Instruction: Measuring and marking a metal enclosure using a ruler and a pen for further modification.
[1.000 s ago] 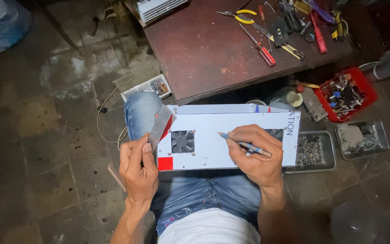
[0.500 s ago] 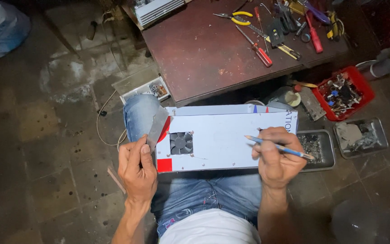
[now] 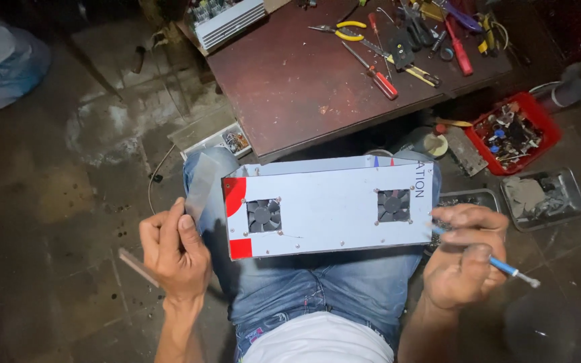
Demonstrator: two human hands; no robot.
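Observation:
A white rectangular box panel point(image 3: 327, 208) with two small black fans and red corner patches rests on my lap, over my blue jeans. My left hand point(image 3: 173, 252) is off the box's left edge and grips a thin grey metal strip point(image 3: 200, 188) that stands upright. My right hand point(image 3: 462, 259) is off the box's right edge and holds a blue pencil point(image 3: 506, 267), its tip pointing right and down. Neither hand touches the box.
A dark red table point(image 3: 304, 74) stands beyond my knees with pliers, screwdrivers point(image 3: 371, 67) and other tools at its far right. A red bin of parts point(image 3: 512, 134) and two metal trays point(image 3: 546, 198) sit on the floor at right. A small parts box point(image 3: 226, 141) lies near my left knee.
Both hands have moved outward off the box. The right hand lifted the pencil away to the right, uncovering the second fan. The left hand carried the metal strip leftward.

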